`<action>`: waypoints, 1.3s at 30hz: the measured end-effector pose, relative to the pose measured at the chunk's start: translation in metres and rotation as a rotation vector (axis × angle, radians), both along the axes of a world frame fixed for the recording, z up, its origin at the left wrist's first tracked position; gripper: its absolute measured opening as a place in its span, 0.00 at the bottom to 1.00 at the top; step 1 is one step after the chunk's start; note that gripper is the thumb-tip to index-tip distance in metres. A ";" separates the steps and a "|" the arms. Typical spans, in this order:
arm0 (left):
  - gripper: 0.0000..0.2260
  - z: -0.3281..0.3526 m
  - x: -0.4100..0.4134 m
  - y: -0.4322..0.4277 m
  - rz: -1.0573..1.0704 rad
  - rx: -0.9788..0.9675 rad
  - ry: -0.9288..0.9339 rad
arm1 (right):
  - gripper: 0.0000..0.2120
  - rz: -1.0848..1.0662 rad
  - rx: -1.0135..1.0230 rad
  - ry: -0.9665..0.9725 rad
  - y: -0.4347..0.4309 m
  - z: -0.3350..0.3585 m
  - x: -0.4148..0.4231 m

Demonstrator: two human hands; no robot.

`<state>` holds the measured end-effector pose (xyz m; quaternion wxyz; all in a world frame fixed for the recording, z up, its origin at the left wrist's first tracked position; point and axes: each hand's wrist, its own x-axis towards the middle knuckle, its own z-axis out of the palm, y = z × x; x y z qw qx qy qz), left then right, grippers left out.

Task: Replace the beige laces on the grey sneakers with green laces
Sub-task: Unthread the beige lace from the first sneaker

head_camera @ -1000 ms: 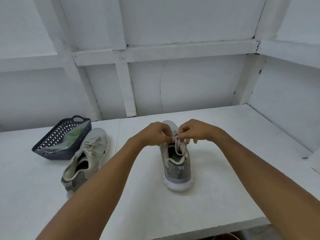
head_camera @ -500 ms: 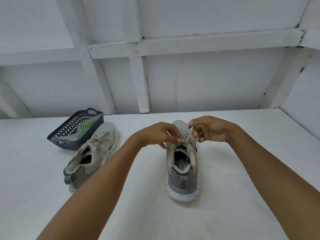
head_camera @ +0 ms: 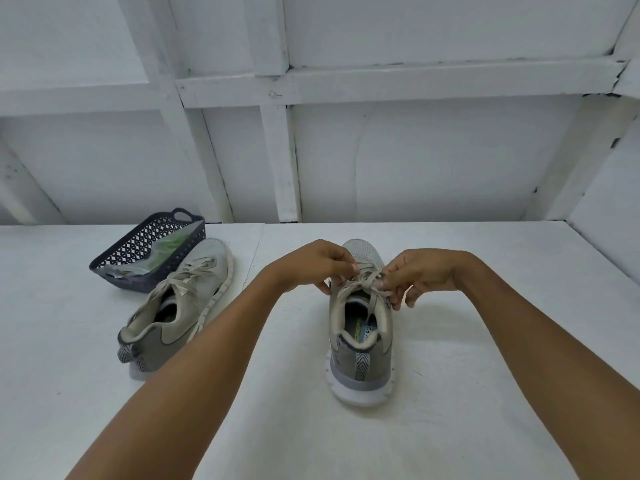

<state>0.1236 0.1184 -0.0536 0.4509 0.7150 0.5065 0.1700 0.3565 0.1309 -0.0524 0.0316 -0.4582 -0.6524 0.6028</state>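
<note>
- One dark blue lattice basket [head_camera: 131, 249] stood at the far left of the white table [head_camera: 502, 341], close to the back wall.
- One clear packet [head_camera: 152, 258] lay inside the basket, with the green laces [head_camera: 173, 242] showing through it. No print on the packet could be read.
- Sneakers counted: two, both grey with white soles.
- The left sneaker [head_camera: 183, 306] lay just beside the basket, heel toward the camera and toe angled toward the back right. Its beige lace [head_camera: 188, 275] was threaded and lay loose across the tongue. No branding was legible on it.
- The left hand [head_camera: 311, 265] was curled, its fingertips [head_camera: 349, 268] pinching a strand of the centre shoe's lace at the left side of the knot.
- The centre sneaker [head_camera: 360, 362] stood upright on its sole, heel toward the camera. A herringbone pull strip ran down its heel.
- Its insole [head_camera: 362, 332] carried yellow-green lettering, too small to read in full, and pale letters reading "FO", the rest hidden by the collar.
- Its beige lace [head_camera: 363, 280] was threaded through the eyelets and gathered at the top of the tongue between the two hands.
- The right hand [head_camera: 420, 275] was curled, thumb and fingers pinching a strand of the same lace at the right side of the knot; one end hung down into the shoe opening.
- Hands counted: two, both bare and both grasping lace.
</note>
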 end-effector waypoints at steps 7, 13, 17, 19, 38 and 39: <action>0.07 0.005 0.014 0.001 -0.013 0.000 0.010 | 0.11 0.048 -0.110 0.307 -0.002 -0.001 0.009; 0.03 0.003 0.006 0.000 0.068 -0.162 -0.288 | 0.14 0.015 -0.051 0.182 0.002 -0.009 0.008; 0.08 -0.002 -0.004 0.001 0.147 -0.223 -0.545 | 0.12 -0.088 0.002 0.149 0.004 -0.014 0.004; 0.08 -0.001 -0.006 0.000 0.152 -0.221 -0.527 | 0.15 -0.117 0.025 0.150 0.005 -0.015 0.004; 0.11 -0.003 -0.006 -0.012 0.145 0.016 -0.268 | 0.09 -0.063 0.138 0.056 -0.012 0.002 -0.003; 0.11 -0.003 -0.006 -0.013 0.158 0.012 -0.294 | 0.10 -0.056 0.134 0.051 -0.013 0.004 -0.004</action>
